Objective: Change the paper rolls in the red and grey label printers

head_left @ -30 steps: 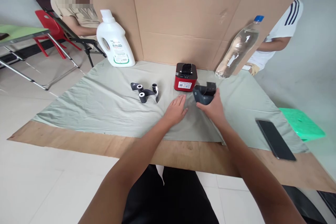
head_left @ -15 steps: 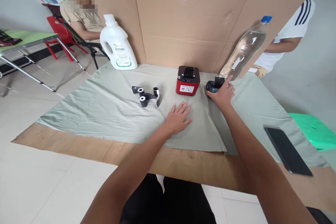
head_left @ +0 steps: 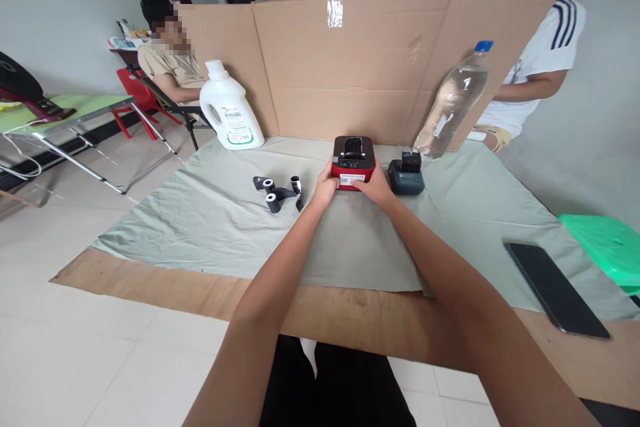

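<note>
Right hand [head_left: 377, 188] moved off dark blue-grey plastic device [head_left: 407, 181], now just right of its fingers; with left hand [head_left: 325, 190], grasps red-and-black square plastic box [head_left: 354, 164] between fingers. Handling apparently shifted.

A white jug [head_left: 234, 117] and a blue-capped bottle [head_left: 456, 103] stand before a cardboard screen [head_left: 345, 70].

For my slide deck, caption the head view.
Left hand and right hand clasp a boxy red device, a dark device nearby.
</note>
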{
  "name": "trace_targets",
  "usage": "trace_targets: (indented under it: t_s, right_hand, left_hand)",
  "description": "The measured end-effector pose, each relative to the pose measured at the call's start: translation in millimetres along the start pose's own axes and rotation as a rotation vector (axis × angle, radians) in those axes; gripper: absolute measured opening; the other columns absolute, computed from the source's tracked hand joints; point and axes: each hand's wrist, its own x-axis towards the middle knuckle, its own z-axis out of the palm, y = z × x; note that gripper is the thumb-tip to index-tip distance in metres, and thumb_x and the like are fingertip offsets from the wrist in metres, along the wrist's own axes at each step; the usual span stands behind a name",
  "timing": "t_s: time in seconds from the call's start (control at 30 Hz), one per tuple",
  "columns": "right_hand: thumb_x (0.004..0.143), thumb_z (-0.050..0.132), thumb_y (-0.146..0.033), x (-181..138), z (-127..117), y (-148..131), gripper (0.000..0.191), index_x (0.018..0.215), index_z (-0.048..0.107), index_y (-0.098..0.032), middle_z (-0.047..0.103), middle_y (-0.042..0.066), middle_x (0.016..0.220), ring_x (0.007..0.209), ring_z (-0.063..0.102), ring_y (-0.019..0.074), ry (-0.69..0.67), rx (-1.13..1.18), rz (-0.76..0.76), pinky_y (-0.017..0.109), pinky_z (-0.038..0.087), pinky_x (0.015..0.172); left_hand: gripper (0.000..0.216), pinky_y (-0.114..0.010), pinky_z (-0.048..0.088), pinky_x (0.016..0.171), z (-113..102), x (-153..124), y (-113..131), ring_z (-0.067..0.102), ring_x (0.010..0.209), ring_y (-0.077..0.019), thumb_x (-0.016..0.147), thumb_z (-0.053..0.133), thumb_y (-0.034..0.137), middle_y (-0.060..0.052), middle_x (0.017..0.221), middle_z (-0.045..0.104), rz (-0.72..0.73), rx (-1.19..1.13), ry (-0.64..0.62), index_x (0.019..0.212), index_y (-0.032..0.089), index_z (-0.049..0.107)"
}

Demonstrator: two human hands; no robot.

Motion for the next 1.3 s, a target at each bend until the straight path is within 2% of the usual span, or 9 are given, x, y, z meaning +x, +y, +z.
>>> trace_targets:
  t_s: [0.13,0.2,0.27,0.4,0.57,0.73,0.8,1.07,1.3]
  right_hand:
    - [0.066,0.082,-0.032,-50,-20,-23,0.102,0.158,0.039,-0.02,0.056,0.018,0.154,0.141,0.056,0.0379,-0.05,-0.033,-0.061,0.06,0.042,0.122]
    - [0.069,0.082,-0.034,-79,-26,-34,0.096,0.156,0.041,-0.02,0.057,0.019,0.152,0.141,0.056,0.0384,-0.066,-0.064,-0.079,0.061,0.043,0.122]
    - [0.072,0.081,-0.035,-104,-28,-40,0.094,0.155,0.041,-0.018,0.056,0.02,0.152,0.142,0.055,0.0382,-0.066,-0.081,-0.089,0.061,0.042,0.123]
    - [0.072,0.082,-0.034,-129,-27,-42,0.1,0.159,0.036,-0.018,0.05,0.021,0.157,0.147,0.05,0.0379,-0.051,-0.124,-0.057,0.061,0.04,0.125]
    - [0.073,0.084,-0.037,-131,-34,-32,0.103,0.161,0.033,-0.02,0.049,0.02,0.159,0.148,0.05,0.0383,-0.081,-0.115,-0.078,0.062,0.039,0.125]
    - [0.075,0.084,-0.039,-134,-34,-25,0.104,0.163,0.031,-0.02,0.046,0.021,0.161,0.149,0.047,0.0381,-0.043,-0.153,-0.128,0.062,0.038,0.125]
    - [0.076,0.083,-0.039,-137,-31,-23,0.104,0.163,0.03,-0.018,0.045,0.022,0.16,0.15,0.046,0.0379,-0.019,-0.171,-0.157,0.061,0.037,0.125]
    - [0.078,0.081,-0.045,-150,-17,-26,0.11,0.165,0.02,-0.019,0.04,0.022,0.163,0.154,0.039,0.041,-0.001,-0.226,-0.166,0.067,0.031,0.128]
    - [0.077,0.08,-0.045,-155,-11,-31,0.11,0.165,0.02,-0.019,0.042,0.023,0.161,0.154,0.038,0.0427,0.025,-0.279,-0.184,0.068,0.033,0.127]
  left_hand:
    - [0.1,-0.043,0.028,0.135,-13,-55,1,0.034,0.162,-0.0294,0.058,0.053,0.01,-0.002,0.166,0.049,0.103,0.04,-0.116,0.157,0.021,0.052]
    - [0.098,-0.041,0.025,0.137,-21,-85,2,0.033,0.163,-0.028,0.063,0.055,0.009,-0.001,0.17,0.043,0.141,0.095,-0.162,0.159,0.022,0.049]
    - [0.097,-0.041,0.027,0.137,-27,-110,1,0.034,0.163,-0.0272,0.067,0.056,0.008,0.0,0.172,0.039,0.128,0.122,-0.185,0.162,0.025,0.045]
    - [0.095,-0.042,0.031,0.136,-30,-135,-6,0.036,0.162,-0.0269,0.073,0.056,0.006,-0.001,0.171,0.04,0.095,0.167,-0.158,0.165,0.025,0.04]
    - [0.085,-0.045,0.036,0.134,-27,-140,-7,0.046,0.156,-0.0273,0.079,0.056,0.009,0.0,0.169,0.044,0.136,0.262,-0.132,0.162,0.024,0.045]
    - [0.067,-0.042,0.056,0.118,-24,-139,3,0.062,0.142,-0.0276,0.085,0.057,0.013,-0.004,0.151,0.066,0.192,0.392,-0.002,0.151,0.021,0.061]
    - [0.061,-0.042,0.06,0.112,-23,-139,5,0.066,0.137,-0.0287,0.087,0.058,0.015,-0.006,0.146,0.07,0.204,0.418,0.041,0.147,0.02,0.064]
    - [0.05,-0.04,0.063,0.104,-35,-146,9,0.075,0.118,-0.0277,0.088,0.065,0.023,-0.005,0.119,0.082,0.258,0.448,0.109,0.137,0.019,0.073]
    - [0.041,-0.039,0.064,0.099,-41,-140,10,0.078,0.11,-0.0273,0.092,0.06,0.027,-0.01,0.123,0.081,0.312,0.469,0.128,0.128,0.017,0.078]
